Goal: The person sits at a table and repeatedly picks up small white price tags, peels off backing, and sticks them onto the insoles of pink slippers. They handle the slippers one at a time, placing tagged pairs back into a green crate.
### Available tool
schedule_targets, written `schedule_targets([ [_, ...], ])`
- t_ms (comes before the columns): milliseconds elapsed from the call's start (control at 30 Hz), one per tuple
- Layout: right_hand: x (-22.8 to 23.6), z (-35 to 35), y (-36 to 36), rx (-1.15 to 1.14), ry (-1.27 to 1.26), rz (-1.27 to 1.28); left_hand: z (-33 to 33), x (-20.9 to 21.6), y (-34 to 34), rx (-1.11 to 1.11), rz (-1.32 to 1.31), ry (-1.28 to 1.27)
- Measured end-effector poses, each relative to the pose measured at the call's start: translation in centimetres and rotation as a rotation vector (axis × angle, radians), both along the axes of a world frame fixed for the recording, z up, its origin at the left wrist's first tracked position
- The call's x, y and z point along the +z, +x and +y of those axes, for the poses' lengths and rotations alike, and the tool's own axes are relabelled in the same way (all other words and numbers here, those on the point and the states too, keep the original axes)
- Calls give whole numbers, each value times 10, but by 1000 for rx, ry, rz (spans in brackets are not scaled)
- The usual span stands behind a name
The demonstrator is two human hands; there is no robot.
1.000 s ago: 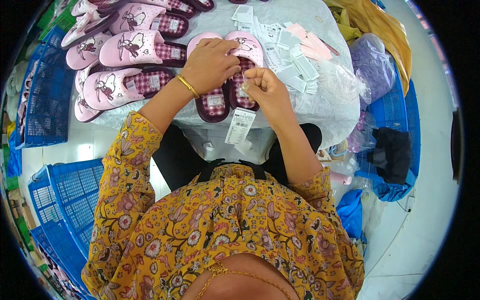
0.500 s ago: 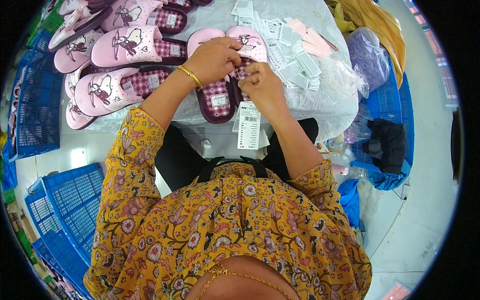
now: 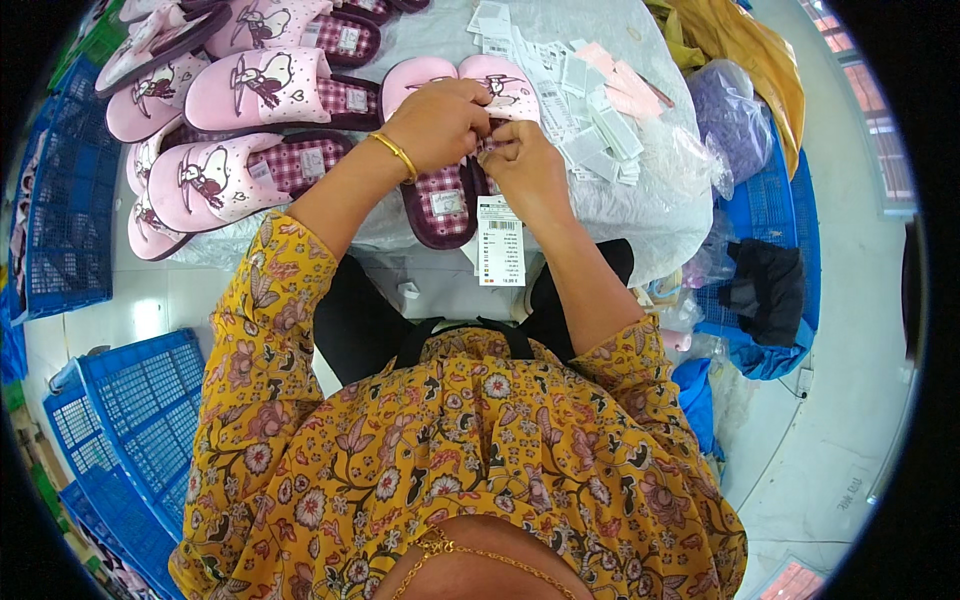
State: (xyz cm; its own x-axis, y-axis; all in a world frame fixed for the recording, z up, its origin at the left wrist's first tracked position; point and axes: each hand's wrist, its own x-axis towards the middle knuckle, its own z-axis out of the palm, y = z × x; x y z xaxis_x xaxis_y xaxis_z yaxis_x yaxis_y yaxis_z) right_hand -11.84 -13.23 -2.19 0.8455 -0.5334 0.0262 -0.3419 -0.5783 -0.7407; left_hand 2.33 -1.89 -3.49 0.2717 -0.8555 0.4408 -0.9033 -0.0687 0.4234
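Note:
A pair of pink slippers with dark plaid insoles lies under my hands at the table's near side: a left slipper (image 3: 439, 205) and a right slipper (image 3: 502, 85). My left hand (image 3: 437, 126) reaches over them, its fingers curled together at the right slipper's opening. Close beside it, my right hand (image 3: 527, 172) has thumb and forefinger pinched; whatever sits between the fingertips is too small or hidden to make out. Just below my right hand hangs a white printed tag (image 3: 500, 243), past the table edge, with another pale tag partly behind it.
More pink slippers (image 3: 255, 90) are piled at the left. Loose white tags (image 3: 610, 130) and pink slips (image 3: 622, 82) spread over the plastic-covered table (image 3: 665, 215). Blue crates (image 3: 140, 400) stand on the floor at left; another blue crate (image 3: 800, 210) at right holds bags and dark cloth.
Both hands have drawn slightly closer at the right slipper's opening. The pair has shifted a little to the right, and the hanging tag has risen slightly.

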Motion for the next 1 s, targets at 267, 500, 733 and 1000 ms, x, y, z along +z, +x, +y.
schedule_targets([
  [267,5,-2,-2,24,202,-33,-1,20,-7,67,-61,190],
  [500,0,-17,-1,11,537,-74,8,31,3,-21,66,-64],
  [733,21,-13,-11,24,591,-133,38,62,-9,-28,132,-227],
  [1000,67,3,-22,254,22,-499,43,94,-32,-79,112,-360],
])
